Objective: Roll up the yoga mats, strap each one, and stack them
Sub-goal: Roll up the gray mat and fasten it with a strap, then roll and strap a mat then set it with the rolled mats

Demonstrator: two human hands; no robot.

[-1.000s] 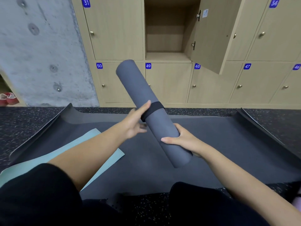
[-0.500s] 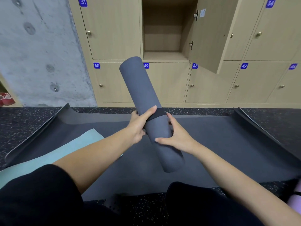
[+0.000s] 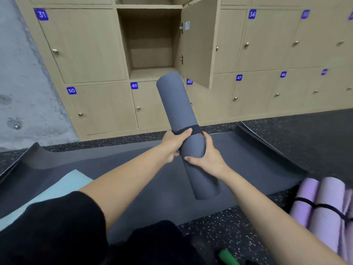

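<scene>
Wooden numbered lockers (image 3: 86, 46) fill the background, with one compartment (image 3: 150, 44) standing open above a speckled dark floor (image 3: 238, 226).

The fingers (image 3: 183, 133) of the left hand (image 3: 172, 145) are curled round the rolled grey mat (image 3: 177, 104) from its left side, and the uppermost finger is laid over the black strap (image 3: 194, 130). The right hand (image 3: 208, 157) is wrapped round the roll from the other side. Its thumb is set across the front lower down, and a fingertip touches the strap's right end.

The roll is held off the floor and tilted. Its far end is raised towards the lockers and its near end hangs over a dark mat (image 3: 133, 169) spread flat below.

The strap appears to be in the course of being seated, though whether its fastening is closed cannot be told. For a sound result, the band should be drawn snug and pressed flat all the way round. The roll should be gripped firmly just below the band so that the layers are not allowed to slacken or telescope. The strap sits about midway along the roll, which should hold both ends evenly. The ends are best checked for flushness before release.

Further out, a teal mat (image 3: 57, 190) lies unrolled at the left. Lilac rolled mats (image 3: 324, 203), already bound by a black cord (image 3: 315, 205), lie at the right. The grey roll would probably be stacked there, laid down parallel to them so that it does not roll away.
</scene>
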